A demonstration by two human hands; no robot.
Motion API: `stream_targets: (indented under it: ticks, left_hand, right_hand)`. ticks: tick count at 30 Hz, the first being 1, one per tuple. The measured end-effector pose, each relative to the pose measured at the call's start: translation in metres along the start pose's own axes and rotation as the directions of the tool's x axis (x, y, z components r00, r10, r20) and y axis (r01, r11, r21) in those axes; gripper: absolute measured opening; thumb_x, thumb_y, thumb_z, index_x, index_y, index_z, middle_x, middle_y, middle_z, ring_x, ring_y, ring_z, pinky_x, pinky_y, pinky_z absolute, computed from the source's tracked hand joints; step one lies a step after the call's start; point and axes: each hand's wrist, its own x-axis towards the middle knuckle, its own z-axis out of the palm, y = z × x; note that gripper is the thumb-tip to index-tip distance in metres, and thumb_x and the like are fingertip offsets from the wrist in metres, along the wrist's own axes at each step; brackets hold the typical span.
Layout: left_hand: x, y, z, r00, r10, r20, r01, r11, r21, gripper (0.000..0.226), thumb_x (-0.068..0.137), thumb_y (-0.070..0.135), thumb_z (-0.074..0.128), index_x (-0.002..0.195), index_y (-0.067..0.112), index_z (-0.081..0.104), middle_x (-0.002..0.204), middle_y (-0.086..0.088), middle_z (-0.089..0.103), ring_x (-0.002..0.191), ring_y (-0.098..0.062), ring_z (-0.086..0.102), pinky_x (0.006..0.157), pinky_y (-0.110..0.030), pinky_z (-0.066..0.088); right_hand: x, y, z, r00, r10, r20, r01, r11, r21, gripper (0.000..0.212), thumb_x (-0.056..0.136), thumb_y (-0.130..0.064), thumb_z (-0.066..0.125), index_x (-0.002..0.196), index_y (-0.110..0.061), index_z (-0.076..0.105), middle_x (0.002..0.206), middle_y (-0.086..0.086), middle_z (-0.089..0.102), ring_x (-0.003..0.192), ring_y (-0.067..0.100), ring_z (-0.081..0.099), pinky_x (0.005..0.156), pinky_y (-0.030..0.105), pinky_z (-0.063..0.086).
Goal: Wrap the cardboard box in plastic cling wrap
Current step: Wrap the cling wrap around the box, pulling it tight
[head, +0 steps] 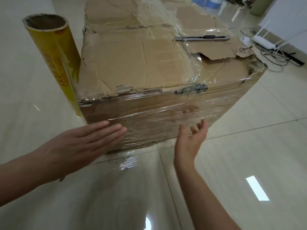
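Cardboard box (141, 63), brown, torn, front under clear film (157, 113): smoothing step. Left hand (79, 143) flat on film, right hand (191, 138) hovering; both grips open, empty. Next: fetch yellow wrap roll (54, 60), ten o'clock.

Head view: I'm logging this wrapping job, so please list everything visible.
cardboard box: one, brown, centre on floor, partly under clear film.
cling wrap roll: one, yellow, standing at box's left.
utility knife: one, grey, on box top.
router: one, white, floor, upper right, by dark cables.
water bottle: one, blue, behind box, cut off.
floor: pale glossy tiles.
hands: two, bare; left hand flat against box front, right hand open beside it.
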Motion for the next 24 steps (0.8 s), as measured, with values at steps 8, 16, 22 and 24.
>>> stream_targets:
  ticks: [8,16,22,24]
  left_hand:
    - [0.024,0.031,0.034,0.988,0.139,0.071,-0.142,0.99,0.027,0.054,0.082,0.021,0.046,0.131,0.0,0.048,0.144,-0.014,0.042,0.136,-0.029,0.037,0.114,-0.047,0.001]
    - [-0.051,0.024,0.038,0.943,0.196,0.268,-0.196,0.98,-0.029,0.055,0.071,-0.001,0.046,0.123,-0.015,0.051,0.141,-0.025,0.041,0.137,-0.036,0.03,0.115,-0.048,-0.007]
    - [-0.075,0.006,0.036,0.935,0.035,0.352,0.039,0.979,-0.201,0.055,0.064,0.006,0.069,0.116,-0.011,0.06,0.126,-0.025,0.057,0.121,-0.038,0.053,0.116,-0.052,-0.001]
    - [-0.078,-0.001,0.027,0.912,-0.082,0.401,0.163,0.971,-0.174,0.05,0.071,0.003,0.05,0.118,-0.009,0.059,0.127,-0.024,0.057,0.12,-0.037,0.053,0.115,-0.052,0.0]
  right_hand:
    - [0.027,0.02,0.023,0.952,0.287,0.11,-0.306,0.918,0.252,0.054,0.082,0.003,0.051,0.121,-0.03,0.036,0.11,-0.005,0.051,0.108,0.023,0.058,0.095,0.046,0.05]
    - [-0.026,0.021,0.041,0.682,0.582,0.444,-0.716,0.655,0.241,0.052,0.088,0.005,0.051,0.137,-0.005,0.037,0.086,0.01,0.053,0.071,0.015,0.054,0.071,0.028,0.056]
    - [-0.027,-0.013,0.039,0.657,0.602,0.453,-0.749,0.591,0.301,0.045,0.091,0.004,0.047,0.135,-0.005,0.044,0.098,0.009,0.056,0.093,0.022,0.058,0.071,0.03,0.059]
    - [-0.043,-0.03,0.04,0.6,0.609,0.518,-0.787,0.564,0.248,0.041,0.09,0.004,0.047,0.131,-0.002,0.048,0.112,0.014,0.06,0.088,0.022,0.061,0.069,0.029,0.059]
